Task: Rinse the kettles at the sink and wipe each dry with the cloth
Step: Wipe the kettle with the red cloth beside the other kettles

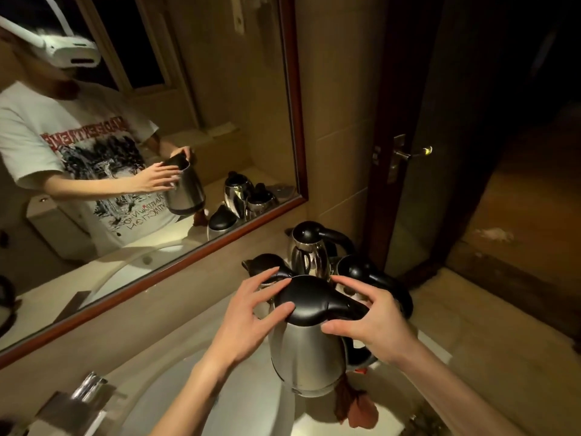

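Beige stone counter [490,335] carries three steel kettles [309,256] grouped at the back corner by the mirror, a reddish cloth [355,404] at the basin [239,401] edge.

Both forearms bare, no sleeves reaching the wrists, no rings, watch or gloves on left hand [248,313] or right hand [374,325]. Mirror reflection: white short-sleeved t-shirt [47,133] with red lettering over black-and-grey graphic print, white head-mounted camera headset [70,48] with white strap.
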A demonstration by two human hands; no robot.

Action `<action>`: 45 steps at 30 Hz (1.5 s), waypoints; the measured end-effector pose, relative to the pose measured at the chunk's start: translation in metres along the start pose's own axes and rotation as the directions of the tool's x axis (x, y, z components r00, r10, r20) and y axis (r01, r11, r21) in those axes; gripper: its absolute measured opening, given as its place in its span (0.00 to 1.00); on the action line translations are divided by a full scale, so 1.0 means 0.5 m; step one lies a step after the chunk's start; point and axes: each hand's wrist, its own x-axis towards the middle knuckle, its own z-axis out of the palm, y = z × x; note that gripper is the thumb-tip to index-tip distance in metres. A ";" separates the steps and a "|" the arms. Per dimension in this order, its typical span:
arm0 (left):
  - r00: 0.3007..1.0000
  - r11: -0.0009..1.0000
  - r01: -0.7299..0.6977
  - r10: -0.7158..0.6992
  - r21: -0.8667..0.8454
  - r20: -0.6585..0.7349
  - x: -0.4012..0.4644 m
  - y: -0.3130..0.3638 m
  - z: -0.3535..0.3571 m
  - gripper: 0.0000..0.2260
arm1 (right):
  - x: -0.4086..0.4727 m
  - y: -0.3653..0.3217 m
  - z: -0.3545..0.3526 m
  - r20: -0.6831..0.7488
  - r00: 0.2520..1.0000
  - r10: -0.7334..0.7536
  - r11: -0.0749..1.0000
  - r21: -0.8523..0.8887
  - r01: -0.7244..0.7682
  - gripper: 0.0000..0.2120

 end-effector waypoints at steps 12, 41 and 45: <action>0.998 0.998 0.036 -0.033 -0.054 0.055 0.032 0.013 0.092 0.23 | 0.000 0.062 -0.062 -0.029 0.999 0.046 0.998 0.031 -0.045 0.38; 0.811 0.919 0.391 -0.321 -0.046 0.489 -0.134 -0.089 0.398 0.35 | -0.112 0.188 -0.186 -0.176 0.944 0.278 0.960 0.043 -0.275 0.31; 0.838 0.970 0.222 -0.240 0.095 0.491 -0.138 -0.115 0.442 0.18 | -0.118 0.195 -0.186 -0.195 0.942 0.272 0.961 0.013 -0.275 0.31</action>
